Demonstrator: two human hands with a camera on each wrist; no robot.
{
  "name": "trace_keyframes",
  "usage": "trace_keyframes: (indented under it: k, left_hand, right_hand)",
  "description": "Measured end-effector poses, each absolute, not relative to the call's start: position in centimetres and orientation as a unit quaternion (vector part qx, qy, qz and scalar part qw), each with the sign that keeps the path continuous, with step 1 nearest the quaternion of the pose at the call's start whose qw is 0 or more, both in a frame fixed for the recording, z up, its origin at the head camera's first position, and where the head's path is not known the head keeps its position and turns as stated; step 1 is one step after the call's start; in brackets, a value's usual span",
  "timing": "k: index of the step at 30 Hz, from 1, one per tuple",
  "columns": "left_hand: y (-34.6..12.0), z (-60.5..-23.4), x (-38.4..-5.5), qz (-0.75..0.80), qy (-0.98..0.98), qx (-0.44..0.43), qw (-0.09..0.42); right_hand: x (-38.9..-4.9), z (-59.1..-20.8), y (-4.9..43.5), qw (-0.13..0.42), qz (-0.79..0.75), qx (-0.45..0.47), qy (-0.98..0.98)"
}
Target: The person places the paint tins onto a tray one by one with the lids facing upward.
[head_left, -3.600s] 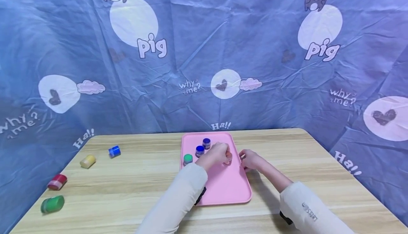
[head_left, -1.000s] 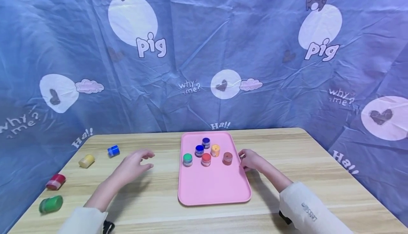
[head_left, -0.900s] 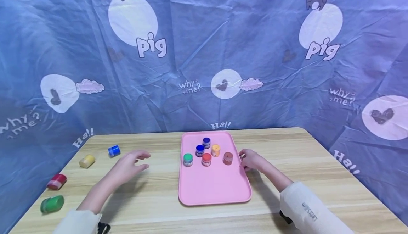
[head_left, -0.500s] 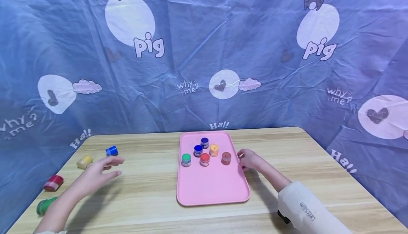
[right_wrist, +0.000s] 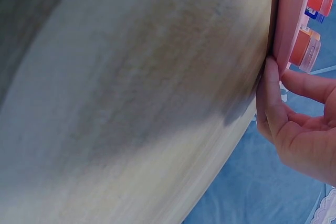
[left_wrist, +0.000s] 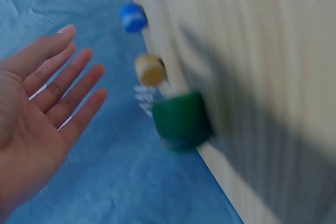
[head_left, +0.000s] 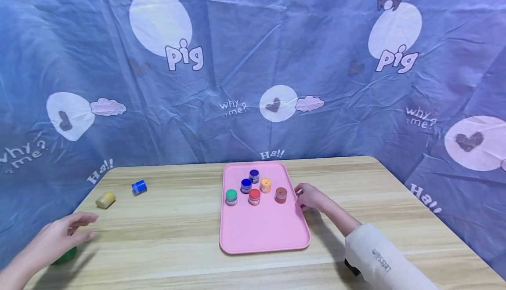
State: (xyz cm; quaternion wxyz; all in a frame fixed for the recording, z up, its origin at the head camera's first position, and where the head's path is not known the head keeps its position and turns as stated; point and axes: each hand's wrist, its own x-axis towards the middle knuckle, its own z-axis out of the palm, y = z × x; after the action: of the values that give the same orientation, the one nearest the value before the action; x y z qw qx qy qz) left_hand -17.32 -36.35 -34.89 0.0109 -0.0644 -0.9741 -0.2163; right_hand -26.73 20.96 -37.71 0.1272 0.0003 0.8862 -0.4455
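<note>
My left hand (head_left: 53, 239) is above the table's left side, fingers extended and apart, holding nothing. Under it a green paint jar (head_left: 66, 256) lies on its side, mostly covered in the head view; the left wrist view has the jar (left_wrist: 181, 121) blurred. A red jar is hidden behind this hand. My right hand (head_left: 310, 197) pinches the right rim of a pink tray (head_left: 265, 235), thumb against the edge. Upright on the tray stand a green-lidded jar (head_left: 231, 197), a red jar (head_left: 254, 197), a yellow jar (head_left: 265, 185), a brown jar (head_left: 281, 195) and two dark blue jars (head_left: 246, 186).
A yellow jar (head_left: 105, 200) and a blue jar (head_left: 139, 187) lie on their sides near the left edge of the wooden table (head_left: 166, 237). A blue printed cloth (head_left: 245, 61) hangs behind and around the table.
My left hand let go of the brown jar on the tray, then swung left across the table to above the lying green jar. My right hand has stayed at the tray's rim.
</note>
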Motion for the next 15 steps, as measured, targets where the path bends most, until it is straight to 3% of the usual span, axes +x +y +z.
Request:
trace_keyframes:
  k: [4,15]
  left_hand:
    - [-38.4,-35.8,-17.4,-0.192,-0.979,-0.049,-0.039]
    - [-40.8,-38.4,-17.5,-0.133,-0.989,-0.054,-0.041]
  right_hand:
    - [-26.6,-37.8,21.0,0.125,-0.452,0.0,0.883]
    - [-26.4,-37.8,20.8,0.12,-0.452,0.004,0.884]
